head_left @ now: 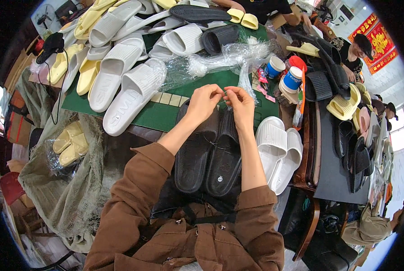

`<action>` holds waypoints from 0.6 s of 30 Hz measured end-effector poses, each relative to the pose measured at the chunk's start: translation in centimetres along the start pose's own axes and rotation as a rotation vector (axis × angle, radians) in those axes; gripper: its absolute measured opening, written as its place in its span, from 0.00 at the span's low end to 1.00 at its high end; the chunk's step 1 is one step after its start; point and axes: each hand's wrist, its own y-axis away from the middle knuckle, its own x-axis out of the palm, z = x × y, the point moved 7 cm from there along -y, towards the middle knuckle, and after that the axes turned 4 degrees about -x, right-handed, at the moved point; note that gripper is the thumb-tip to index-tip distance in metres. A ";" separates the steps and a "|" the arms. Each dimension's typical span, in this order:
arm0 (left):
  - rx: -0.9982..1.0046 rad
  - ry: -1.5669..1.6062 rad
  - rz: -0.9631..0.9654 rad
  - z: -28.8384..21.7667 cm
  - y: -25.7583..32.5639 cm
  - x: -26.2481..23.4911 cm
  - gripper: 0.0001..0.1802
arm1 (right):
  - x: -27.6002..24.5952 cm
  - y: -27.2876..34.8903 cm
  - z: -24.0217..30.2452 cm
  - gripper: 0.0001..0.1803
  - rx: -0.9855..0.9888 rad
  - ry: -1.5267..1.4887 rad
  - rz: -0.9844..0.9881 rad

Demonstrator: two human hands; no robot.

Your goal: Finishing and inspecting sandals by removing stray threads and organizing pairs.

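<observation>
My left hand (pixel 203 102) and my right hand (pixel 240 105) meet above a pair of black ribbed slippers (pixel 209 153) lying side by side at the table's near edge. Both hands pinch the edge of a clear plastic bag (pixel 231 95) between fingertips. The bag's film runs up toward a crumpled heap of clear plastic bags (pixel 220 61). Brown sleeves cover both forearms.
A pair of white slippers (pixel 278 151) lies right of the black pair. White, yellow and black slippers (pixel 120 67) pile on the green mat (pixel 165 115). Two blue-and-white cups (pixel 284 74) stand at right. Another person (pixel 353 56) sits far right beside more slippers.
</observation>
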 end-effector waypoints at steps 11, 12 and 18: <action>-0.121 0.052 -0.019 -0.9 0.2 -0.4 0.08 | -0.7 0.3 0.4 0.07 -0.054 0.004 -0.110; -0.122 0.051 -0.018 -0.8 0.3 -0.6 0.08 | -0.8 0.2 0.3 0.07 -0.053 0.003 -0.110; -0.191 0.019 0.157 -0.4 0.5 0.0 0.09 | -1.1 0.2 0.0 0.07 -0.057 -0.056 -0.134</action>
